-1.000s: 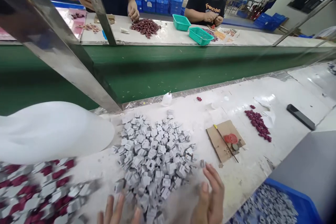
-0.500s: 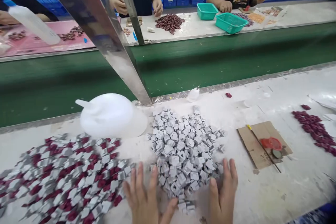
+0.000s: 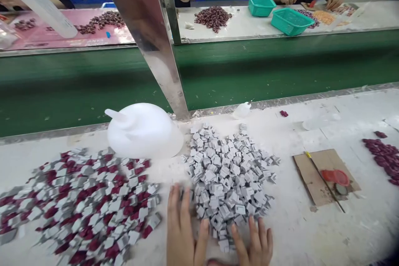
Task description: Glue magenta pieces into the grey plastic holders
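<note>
A heap of small grey block-like parts (image 3: 224,174) lies on the white worktable in front of me. My left hand (image 3: 185,228) rests at the heap's lower left edge, fingers stretched out and thumb apart. At the lower right edge is my right hand (image 3: 254,243), its fingers spread and touching or very close to the nearest parts. Neither hand holds anything. To the left spreads a larger pile of grey parts joined or mixed with dark red pieces (image 3: 93,203); which of the two I cannot tell.
Behind the heaps stand a white plastic jug-like container (image 3: 143,131) and a small white bottle (image 3: 242,110). Cardboard (image 3: 327,174) at right carries a thin stick and a red lid. Dark red pieces (image 3: 382,158) lie farther right. A metal post (image 3: 168,62) rises behind; co-workers sit across the green divider.
My right hand has moved down and left to the heap's near edge. My left hand has shifted slightly right, against the heap. The whole view has turned a little.
</note>
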### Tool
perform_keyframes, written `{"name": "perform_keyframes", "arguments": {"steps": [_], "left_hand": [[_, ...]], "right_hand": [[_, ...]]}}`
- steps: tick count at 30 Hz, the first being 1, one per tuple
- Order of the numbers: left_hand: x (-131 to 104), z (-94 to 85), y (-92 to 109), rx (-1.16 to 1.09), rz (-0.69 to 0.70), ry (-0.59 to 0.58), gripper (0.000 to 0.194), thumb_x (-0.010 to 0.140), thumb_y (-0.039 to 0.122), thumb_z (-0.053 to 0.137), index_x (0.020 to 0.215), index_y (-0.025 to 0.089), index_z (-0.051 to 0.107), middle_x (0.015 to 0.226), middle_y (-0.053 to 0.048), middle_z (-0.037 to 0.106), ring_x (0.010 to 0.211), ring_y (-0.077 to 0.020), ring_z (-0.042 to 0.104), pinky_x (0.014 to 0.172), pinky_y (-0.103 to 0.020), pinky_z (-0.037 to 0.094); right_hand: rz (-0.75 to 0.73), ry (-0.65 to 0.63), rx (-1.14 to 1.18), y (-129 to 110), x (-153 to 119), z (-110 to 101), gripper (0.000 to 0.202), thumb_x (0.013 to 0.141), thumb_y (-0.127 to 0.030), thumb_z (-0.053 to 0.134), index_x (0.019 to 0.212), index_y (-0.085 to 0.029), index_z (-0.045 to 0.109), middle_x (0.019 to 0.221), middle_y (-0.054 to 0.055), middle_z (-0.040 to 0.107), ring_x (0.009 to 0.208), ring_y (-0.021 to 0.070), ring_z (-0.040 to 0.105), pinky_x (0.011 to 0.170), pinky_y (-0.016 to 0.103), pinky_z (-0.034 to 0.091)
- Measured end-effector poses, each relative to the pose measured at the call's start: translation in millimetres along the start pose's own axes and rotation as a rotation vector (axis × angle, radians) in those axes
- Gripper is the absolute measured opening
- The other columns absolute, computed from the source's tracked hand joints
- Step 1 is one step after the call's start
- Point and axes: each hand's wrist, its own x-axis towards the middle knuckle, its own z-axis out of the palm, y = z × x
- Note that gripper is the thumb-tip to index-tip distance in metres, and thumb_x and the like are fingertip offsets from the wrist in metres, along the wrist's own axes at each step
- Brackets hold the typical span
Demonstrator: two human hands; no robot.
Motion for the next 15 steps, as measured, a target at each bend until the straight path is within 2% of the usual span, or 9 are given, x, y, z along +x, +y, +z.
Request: {"name": "perform_keyframes", "arguments": {"steps": [2, 4, 6, 8, 9, 11, 15], "left_hand": [[4, -0.4, -5, -0.007, 0.051, -0.022, 0.055, 0.095, 0.030, 0.037, 0.146, 0.021, 0.019, 0.156, -0.007, 0.023, 0.145, -0.0206, 0.019, 0.109, -0.036, 0.040], [8, -2.3, -15, 0.003, 0.109, 0.003, 0.055, 0.095, 0.027, 0.033, 0.147, 0.022, 0.015, 0.157, -0.003, 0.021, 0.145, -0.0152, 0.021, 0.112, -0.029, 0.033], [15, -6.5, -30, 0.063, 0.132, 0.066, 0.058, 0.094, 0.020, 0.034, 0.148, 0.020, 0.014, 0.157, -0.004, 0.021, 0.146, -0.0147, 0.016, 0.118, -0.029, 0.019], [22, -12.0, -49, 0.173, 0.145, 0.115, 0.059, 0.092, 0.017, 0.039, 0.147, 0.018, 0.020, 0.156, -0.007, 0.025, 0.147, -0.0179, 0.009, 0.121, -0.035, 0.003], [25, -15.0, -59, 0.233, 0.160, 0.121, 0.058, 0.091, 0.018, 0.041, 0.146, 0.017, 0.025, 0.155, -0.008, 0.029, 0.148, -0.0189, 0.008, 0.121, -0.037, 0.000], [29, -21.5, -78, 0.337, 0.218, 0.105, 0.055, 0.090, 0.021, 0.045, 0.143, 0.016, 0.033, 0.151, -0.010, 0.037, 0.147, -0.0184, 0.014, 0.120, -0.035, 0.001], [25, -39.3, -110, 0.425, 0.358, 0.084, 0.052, 0.088, 0.021, 0.048, 0.140, 0.019, 0.040, 0.142, -0.006, 0.050, 0.138, -0.0168, 0.034, 0.120, -0.032, 0.010]], "right_hand": [[-0.028, -0.029, -0.015, 0, 16, 1, 0.078, 0.086, -0.062, 0.048, 0.151, -0.029, 0.019, 0.158, 0.013, 0.018, 0.142, 0.0456, 0.020, 0.104, 0.073, 0.024], [-0.025, -0.074, -0.003, 0, 29, 2, 0.081, 0.087, -0.063, 0.044, 0.152, -0.025, 0.015, 0.160, 0.013, 0.009, 0.143, 0.0448, 0.015, 0.104, 0.074, 0.021], [-0.022, -0.091, 0.010, 1, 37, 1, 0.085, 0.086, -0.064, 0.046, 0.153, -0.023, 0.013, 0.160, 0.014, 0.007, 0.144, 0.0443, 0.013, 0.104, 0.074, 0.022], [-0.031, -0.069, 0.018, 3, 39, 2, 0.088, 0.084, -0.065, 0.048, 0.153, -0.022, 0.014, 0.160, 0.014, 0.009, 0.143, 0.0452, 0.016, 0.104, 0.073, 0.022], [-0.037, -0.051, 0.021, 4, 38, 2, 0.089, 0.083, -0.066, 0.049, 0.152, -0.022, 0.015, 0.160, 0.014, 0.010, 0.142, 0.0461, 0.018, 0.103, 0.074, 0.023], [-0.048, -0.017, 0.025, 6, 36, 4, 0.090, 0.081, -0.067, 0.051, 0.152, -0.023, 0.017, 0.159, 0.014, 0.012, 0.140, 0.0483, 0.022, 0.102, 0.074, 0.023], [-0.063, -0.023, 0.032, 7, 34, 6, 0.091, 0.079, -0.067, 0.053, 0.152, -0.025, 0.018, 0.159, 0.013, 0.011, 0.139, 0.0496, 0.024, 0.102, 0.075, 0.023]]}}
